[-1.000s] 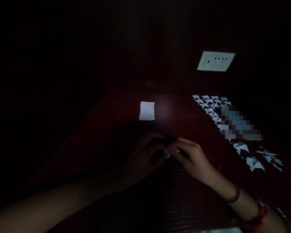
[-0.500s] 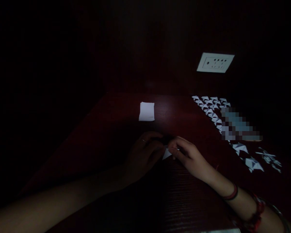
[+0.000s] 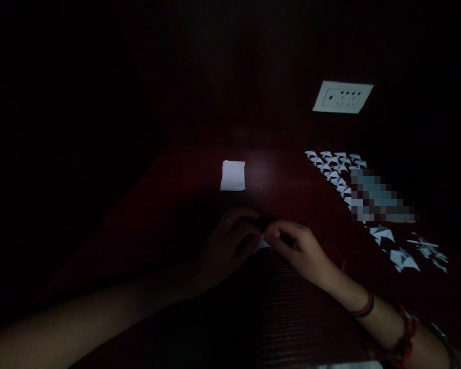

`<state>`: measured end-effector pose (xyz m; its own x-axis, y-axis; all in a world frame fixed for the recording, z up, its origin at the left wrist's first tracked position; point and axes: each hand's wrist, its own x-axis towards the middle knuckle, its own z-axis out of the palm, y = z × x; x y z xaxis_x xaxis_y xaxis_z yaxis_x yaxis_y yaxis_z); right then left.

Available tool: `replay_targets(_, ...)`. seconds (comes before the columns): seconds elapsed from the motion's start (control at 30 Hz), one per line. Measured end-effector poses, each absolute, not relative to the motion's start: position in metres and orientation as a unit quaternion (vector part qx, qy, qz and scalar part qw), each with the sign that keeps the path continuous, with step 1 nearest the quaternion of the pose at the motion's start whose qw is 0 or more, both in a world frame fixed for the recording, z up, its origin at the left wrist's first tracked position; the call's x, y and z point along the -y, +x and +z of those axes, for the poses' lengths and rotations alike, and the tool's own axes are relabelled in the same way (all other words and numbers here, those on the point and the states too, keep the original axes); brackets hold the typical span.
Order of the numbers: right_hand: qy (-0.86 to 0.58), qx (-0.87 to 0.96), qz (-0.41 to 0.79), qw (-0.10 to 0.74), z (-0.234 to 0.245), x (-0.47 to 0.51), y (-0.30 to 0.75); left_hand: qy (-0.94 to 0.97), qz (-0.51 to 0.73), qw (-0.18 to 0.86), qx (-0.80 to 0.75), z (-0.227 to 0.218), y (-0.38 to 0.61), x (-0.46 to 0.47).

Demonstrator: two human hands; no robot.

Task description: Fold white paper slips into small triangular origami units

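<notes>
The scene is very dark. My left hand (image 3: 230,243) and my right hand (image 3: 297,248) meet at the middle of a dark red wooden table (image 3: 176,205). Both are curled, fingertips pinched on a small white folded paper piece (image 3: 262,244) that lies between them on the table. Only a small white corner of the piece shows; the rest is hidden under my fingers. A ring sits on my left hand, and red bangles circle my right wrist.
A small stack of white square paper sheets (image 3: 232,176) lies beyond my hands. Several folded white paper pieces (image 3: 336,166) spread along the right side, more of these folded shapes (image 3: 403,259) nearer. A blurred flat object (image 3: 380,200) rests among them. A white wall socket (image 3: 342,97) is behind.
My right hand has shifted slightly over the paper piece, covering more of it than half a second ago. The left hand has barely moved.
</notes>
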<state>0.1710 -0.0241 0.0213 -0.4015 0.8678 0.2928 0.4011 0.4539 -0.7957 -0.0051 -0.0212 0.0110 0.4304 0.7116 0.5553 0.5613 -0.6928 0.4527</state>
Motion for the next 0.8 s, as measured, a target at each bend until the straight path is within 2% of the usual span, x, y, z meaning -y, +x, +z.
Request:
replay_targets(0.37,-0.405,0.765,0.320,0.384,0.0188,0.0210,0.1699,0.843,0.389,0.101,-0.358,0.0088,-0.0059,0.0189)
replay_targets(0.6,-0.415,0.731,0.380,0.385,0.0130,0.0208,0.1693,0.839,0.388,0.123,-0.360,0.0080,-0.0070,0.0195)
replay_targets(0.8,-0.407,0.777,0.298,0.377,0.0184,0.0232,0.1700,0.835,0.389,0.124,-0.368,0.0106,-0.0068,0.0189)
